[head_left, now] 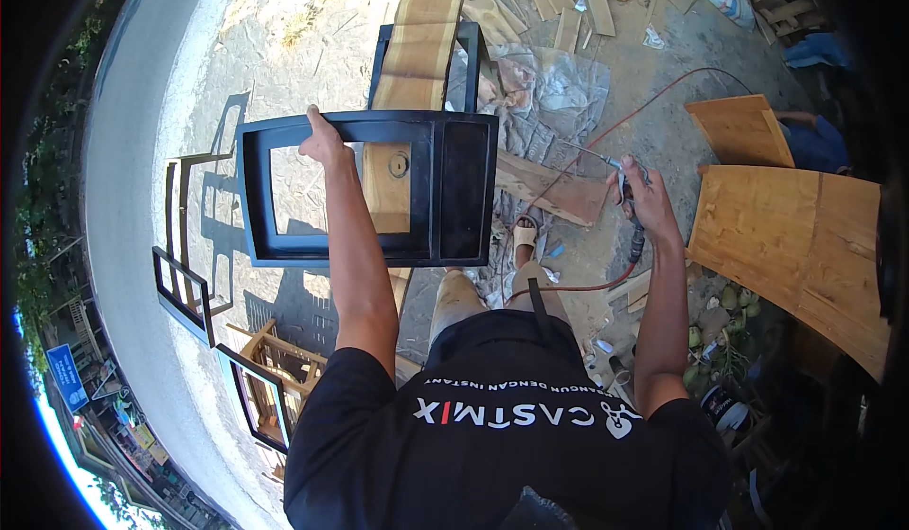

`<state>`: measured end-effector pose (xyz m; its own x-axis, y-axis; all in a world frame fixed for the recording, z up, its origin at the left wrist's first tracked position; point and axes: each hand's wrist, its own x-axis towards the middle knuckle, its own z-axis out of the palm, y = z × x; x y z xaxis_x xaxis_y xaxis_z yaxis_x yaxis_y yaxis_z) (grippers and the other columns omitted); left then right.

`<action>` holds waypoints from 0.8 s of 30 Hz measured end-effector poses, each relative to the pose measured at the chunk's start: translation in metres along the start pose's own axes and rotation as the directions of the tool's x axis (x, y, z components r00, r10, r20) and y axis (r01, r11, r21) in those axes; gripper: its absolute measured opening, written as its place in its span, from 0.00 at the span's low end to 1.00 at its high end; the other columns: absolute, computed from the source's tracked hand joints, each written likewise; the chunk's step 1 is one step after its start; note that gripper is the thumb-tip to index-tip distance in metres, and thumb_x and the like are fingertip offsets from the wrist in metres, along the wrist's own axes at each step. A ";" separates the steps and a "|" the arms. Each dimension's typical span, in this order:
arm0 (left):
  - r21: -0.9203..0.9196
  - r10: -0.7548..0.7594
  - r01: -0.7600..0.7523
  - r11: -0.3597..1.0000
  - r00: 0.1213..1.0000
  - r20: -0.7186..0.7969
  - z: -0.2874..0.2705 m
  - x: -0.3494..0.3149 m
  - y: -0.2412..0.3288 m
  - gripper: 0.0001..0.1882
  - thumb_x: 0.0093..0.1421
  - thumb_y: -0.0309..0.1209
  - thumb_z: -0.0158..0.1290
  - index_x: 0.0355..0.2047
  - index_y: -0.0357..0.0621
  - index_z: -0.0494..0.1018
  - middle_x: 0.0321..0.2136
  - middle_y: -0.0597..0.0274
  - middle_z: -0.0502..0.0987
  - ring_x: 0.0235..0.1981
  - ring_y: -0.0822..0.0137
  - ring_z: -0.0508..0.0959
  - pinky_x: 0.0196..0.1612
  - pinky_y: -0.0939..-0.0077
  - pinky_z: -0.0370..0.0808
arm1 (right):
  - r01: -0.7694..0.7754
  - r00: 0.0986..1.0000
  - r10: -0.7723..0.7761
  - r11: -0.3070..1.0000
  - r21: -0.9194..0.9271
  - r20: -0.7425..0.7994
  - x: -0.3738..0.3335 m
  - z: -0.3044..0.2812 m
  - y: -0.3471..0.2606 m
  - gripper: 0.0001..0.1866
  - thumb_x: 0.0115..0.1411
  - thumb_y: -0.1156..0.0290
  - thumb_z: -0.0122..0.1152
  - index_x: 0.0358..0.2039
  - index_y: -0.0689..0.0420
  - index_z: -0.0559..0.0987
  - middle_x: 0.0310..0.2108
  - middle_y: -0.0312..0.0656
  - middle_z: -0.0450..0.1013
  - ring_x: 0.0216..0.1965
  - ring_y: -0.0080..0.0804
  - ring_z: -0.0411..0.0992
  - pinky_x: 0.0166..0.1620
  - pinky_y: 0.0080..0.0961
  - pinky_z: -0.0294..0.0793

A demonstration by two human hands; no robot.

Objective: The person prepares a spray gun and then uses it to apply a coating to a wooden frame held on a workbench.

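My left hand (327,142) is closed around the top rail of a black wooden frame (465,189), holding it up in front of me. The frame has one large opening on its left side and a narrower dark panel on its right. In my right hand (648,203) is an air blow gun (612,161), gripped by its handle. Its thin metal nozzle points left toward the frame but stays apart from it. A red hose (606,287) runs from the bottom of the handle toward my legs.
Behind the frame, a long wooden plank (423,28) lies over another black frame (471,61). More black frames (183,295) stand at left beside the road. Large wooden panels (791,236) are at right, near a person in blue (816,142). Wood offcuts (595,0) and plastic sheeting (568,80) cover the ground.
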<state>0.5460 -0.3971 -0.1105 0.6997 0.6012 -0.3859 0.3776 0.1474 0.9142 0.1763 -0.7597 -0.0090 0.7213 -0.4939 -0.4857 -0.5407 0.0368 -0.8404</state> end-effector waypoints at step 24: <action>-0.648 0.662 -0.267 0.713 0.560 0.498 -0.175 -0.204 0.193 0.46 0.69 0.62 0.40 0.65 0.25 0.59 0.55 0.41 0.71 0.56 0.50 0.74 0.61 0.48 0.73 | 0.637 0.639 -0.496 0.769 -0.043 0.588 -0.015 0.029 -0.067 0.23 0.71 0.53 0.57 0.41 0.65 0.83 0.21 0.37 0.73 0.23 0.22 0.70 0.29 0.27 0.70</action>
<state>0.3692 -0.3538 0.1662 0.9439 0.0437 0.3273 -0.3107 0.4533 0.8355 0.2138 -0.7297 0.0475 0.9836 0.1769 -0.0347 0.0249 -0.3238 -0.9458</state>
